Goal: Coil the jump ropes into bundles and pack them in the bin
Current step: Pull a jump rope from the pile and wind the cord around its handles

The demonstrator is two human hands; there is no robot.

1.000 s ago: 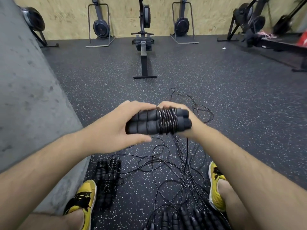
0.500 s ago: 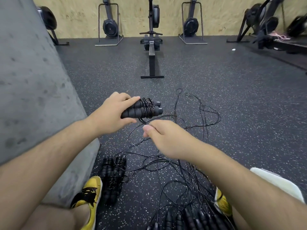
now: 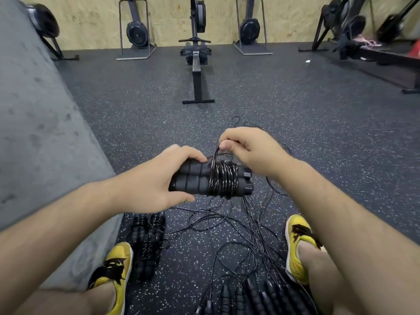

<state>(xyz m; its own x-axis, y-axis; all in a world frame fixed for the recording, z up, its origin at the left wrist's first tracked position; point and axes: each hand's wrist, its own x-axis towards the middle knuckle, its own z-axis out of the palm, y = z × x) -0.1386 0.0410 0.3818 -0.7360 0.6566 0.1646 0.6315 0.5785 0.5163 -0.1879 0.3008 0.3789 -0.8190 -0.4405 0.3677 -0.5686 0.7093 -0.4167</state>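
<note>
Handles (image 3: 191, 181) paired side by side, long axis left-right, held above loose ropes (image 3: 227, 228). Left hand (image 3: 145, 187) grips their left ends, fingers curled over top, thumb beneath. Right hand (image 3: 250, 151) just above right ends, thumb and fingers pinching cord (image 3: 223, 180) loop that rises off wraps. We judge next turn runs crosswise round handles, with right hand nearer. Finished bundles (image 3: 147, 237) lie beside left shoe (image 3: 113, 264). Bin not in view.
</note>
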